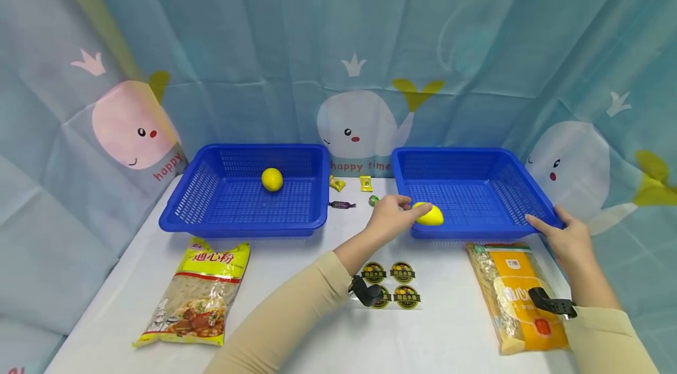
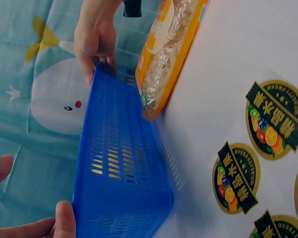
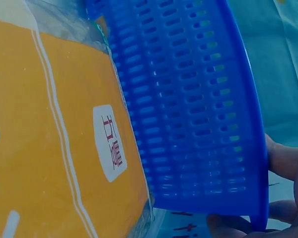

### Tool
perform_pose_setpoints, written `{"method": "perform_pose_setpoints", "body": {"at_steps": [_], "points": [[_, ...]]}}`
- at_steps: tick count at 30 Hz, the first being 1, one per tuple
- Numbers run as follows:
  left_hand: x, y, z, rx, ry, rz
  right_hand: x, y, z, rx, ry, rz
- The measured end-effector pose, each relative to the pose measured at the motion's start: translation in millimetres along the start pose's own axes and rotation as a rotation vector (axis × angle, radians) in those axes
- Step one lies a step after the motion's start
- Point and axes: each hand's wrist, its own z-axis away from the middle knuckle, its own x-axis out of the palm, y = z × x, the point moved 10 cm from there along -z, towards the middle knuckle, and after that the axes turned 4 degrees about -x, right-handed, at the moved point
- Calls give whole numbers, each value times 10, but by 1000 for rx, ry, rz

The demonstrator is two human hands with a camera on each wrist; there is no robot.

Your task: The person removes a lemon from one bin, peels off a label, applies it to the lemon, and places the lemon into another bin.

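Observation:
A blue plastic basket [image 1: 460, 233] stands on the right of the table. My right hand [image 1: 573, 239] pinches its front right corner rim, thumb on top and fingers beneath. At the basket's front left corner is my left hand [image 1: 394, 218], with the thumb reaching over the inside. In the left wrist view a left fingertip [image 2: 65, 218] is right at the rim, while the thumb stands apart above it. A lemon [image 1: 432, 216] lies in the basket below the left thumb, partly covered by it. Its yellow shows through the wall slots in the left wrist view.
A second blue basket [image 1: 243, 227] holds another lemon [image 1: 272, 179]. Small wrapped candies [image 1: 366, 183] lie between the baskets. In front are a yellow pasta bag [image 1: 198, 297], an orange pasta bag [image 1: 520, 297] and a sheet of round fruit stickers [image 1: 406, 296]. A whale-print curtain [image 1: 296, 39] hangs behind.

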Motion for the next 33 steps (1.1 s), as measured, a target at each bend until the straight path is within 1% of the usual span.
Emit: {"method": "perform_pose_setpoints", "body": {"at_steps": [3, 8, 11, 16, 20, 22, 23, 25, 27, 28, 29, 30, 31, 33], "points": [[59, -4, 37, 10, -20, -56, 10, 47, 7, 13, -1, -23], [121, -6, 54, 38, -44, -82, 20, 117, 3, 25, -1, -37], [130, -5, 72, 55, -55, -74, 16, 130, 2, 26, 1, -35], [139, -3, 139, 75, -98, -57, 14, 144, 8, 30, 2, -44], [78, 15, 203, 99, -134, -51, 10, 110, 39, 9, 25, -22], [-5, 19, 240, 118, -148, -49, -2, 17, 93, -54, 79, 24], [-72, 22, 261, 132, -148, -49, -13, -73, 130, -118, 123, 45], [-231, 22, 307, 158, -141, -52, -11, -292, 247, -276, 217, 83], [-419, 15, 351, 186, -121, -53, 41, -535, 414, -445, 307, 110], [-514, 11, 371, 198, -109, -54, 91, -650, 502, -524, 336, 110], [-623, 3, 388, 205, -88, -47, 158, -760, 594, -601, 348, 91], [-725, -6, 399, 208, -68, -41, 237, -852, 678, -654, 347, 72], [-826, -15, 407, 210, -45, -36, 323, -935, 752, -685, 333, 44], [-1026, -34, 409, 208, -1, -36, 494, -1075, 877, -722, 293, -3]]}}
